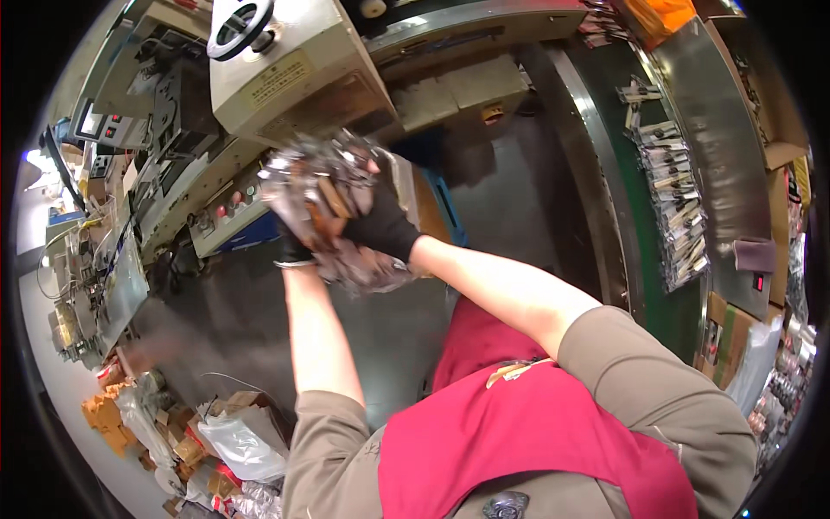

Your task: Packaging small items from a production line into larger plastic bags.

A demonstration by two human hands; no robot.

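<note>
A bulky bundle of clear film packets [324,186] is gathered between my two hands, held up in front of the cream machine. Brown and dark strips show through the shiny wrapping; motion blurs them, and I cannot make out exactly what they are. My left hand [294,245], in a black glove, presses against the bundle's left side, mostly hidden by it. From the right, my right hand [380,225], also black-gloved with bare fingertips, wraps around the packets. Both hands are closed on the load.
A cream machine [298,82] with a black handwheel [242,30] stands just beyond the bundle. Right of me, a green conveyor belt [648,251] carries a row of film packets [673,195] beside a metal rail. Boxes and plastic bags [246,441] pile up at lower left.
</note>
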